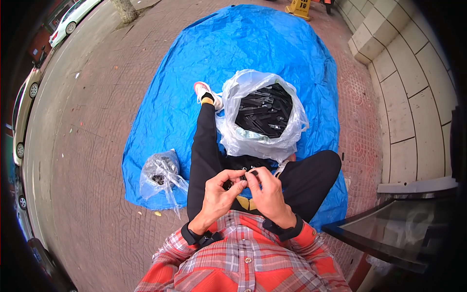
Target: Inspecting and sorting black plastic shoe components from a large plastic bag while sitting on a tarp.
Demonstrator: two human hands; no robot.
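Close in front of my chest, my left hand and my right hand meet, fingertips pinched together. Between them is a small dark part, too small to name, its ends partly hidden by my fingers. Beyond my hands, a large clear plastic bag stands with its mouth open. Inside lie many flat black plastic pieces, some with metallic bits. More black pieces lie between my legs, partly covered by my hands. To the left, a smaller clear bag holds small dark parts.
A wrinkled blue tarp lies under me on the brick paving. A tiled wall rises on the right, with a dark-framed glass panel near my right elbow. A yellow sign stands at the far edge. Cars are parked at the left.
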